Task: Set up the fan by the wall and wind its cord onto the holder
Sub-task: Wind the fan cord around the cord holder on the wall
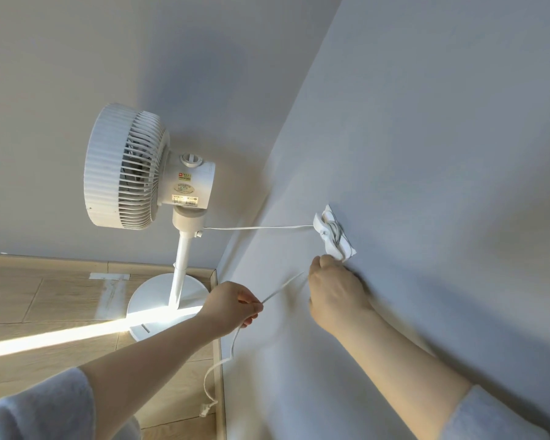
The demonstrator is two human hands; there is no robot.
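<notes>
A white pedestal fan (146, 173) stands upright on its round base (159, 296) in the room's corner. Its white cord (258, 228) runs taut from the pole to a white holder (332, 231) fixed on the right wall, with a few turns wound on it. My right hand (337, 293) is curled just below the holder, holding the cord against the wall. My left hand (235, 304) pinches the cord farther along. From there the cord hangs down to the plug (207, 409), which dangles near the floor.
Grey walls meet in the corner behind the fan. A wooden floor (45, 300) with a bright sun strip lies at the left, with a baseboard (218, 360) along the right wall. Pale tape marks (108, 276) are on the floor.
</notes>
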